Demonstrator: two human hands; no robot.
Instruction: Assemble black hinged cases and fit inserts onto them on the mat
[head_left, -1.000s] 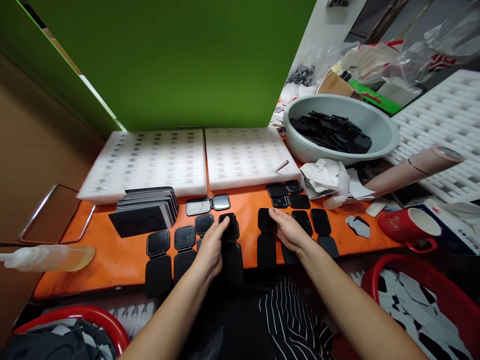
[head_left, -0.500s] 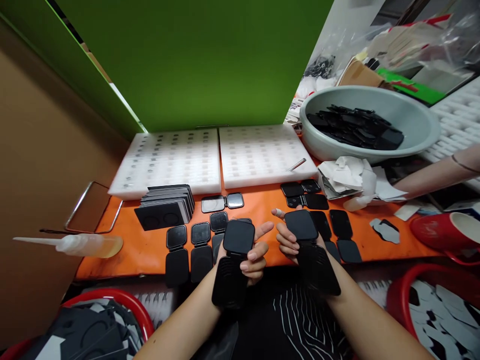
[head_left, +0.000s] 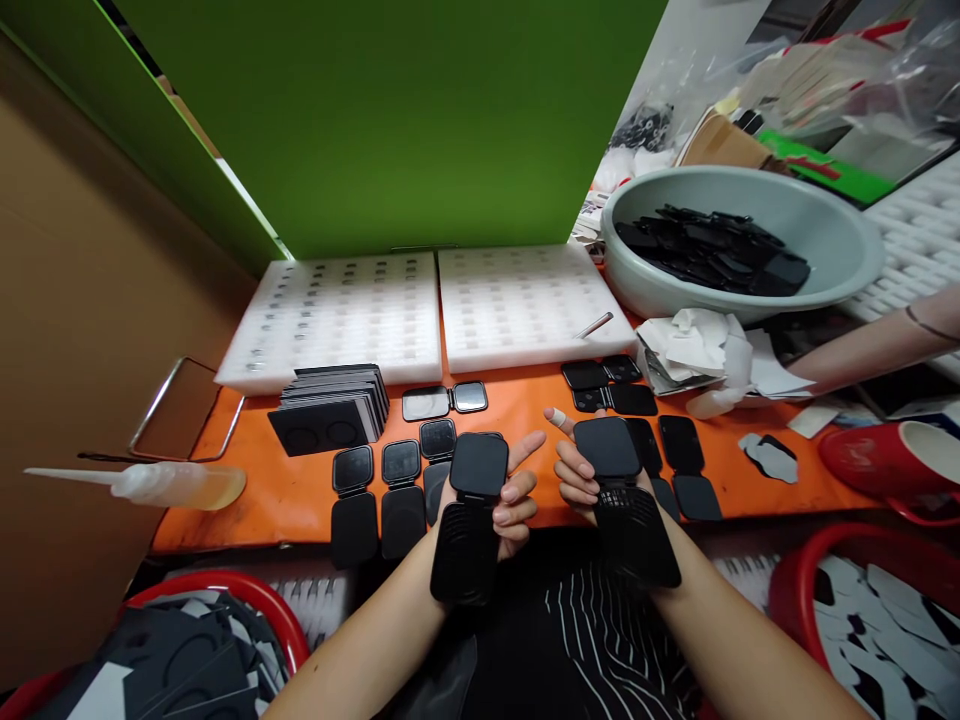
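My left hand (head_left: pixel 516 500) holds a black hinged two-panel piece (head_left: pixel 478 466), unfolded, its lower panel lying over my wrist. A similar black hinged piece (head_left: pixel 607 448) rests unfolded in my right hand (head_left: pixel 576 472), whose index finger has a white wrap on its tip. The fingers of both hands curl at the edges of the pieces, and the two hands are apart. More black hinged pieces lie opened on the orange surface (head_left: pixel 285 505), left (head_left: pixel 402 520) and right (head_left: pixel 681 445) of my hands. Behind them is one with shiny panels (head_left: pixel 426 403).
Two white foam trays (head_left: pixel 345 320) stand at the back before a green panel (head_left: pixel 390 120). A stack of dark cards (head_left: pixel 322 425) and a bottle (head_left: pixel 180 485) are left. At right are a grey basin (head_left: pixel 847 255), a red mug (head_left: pixel 862 460) and a red tub (head_left: pixel 787 570).
Both hands keep their pieces. The left piece has shifted slightly right and up, and the right piece has tilted a little, so light now glints near its hinge.
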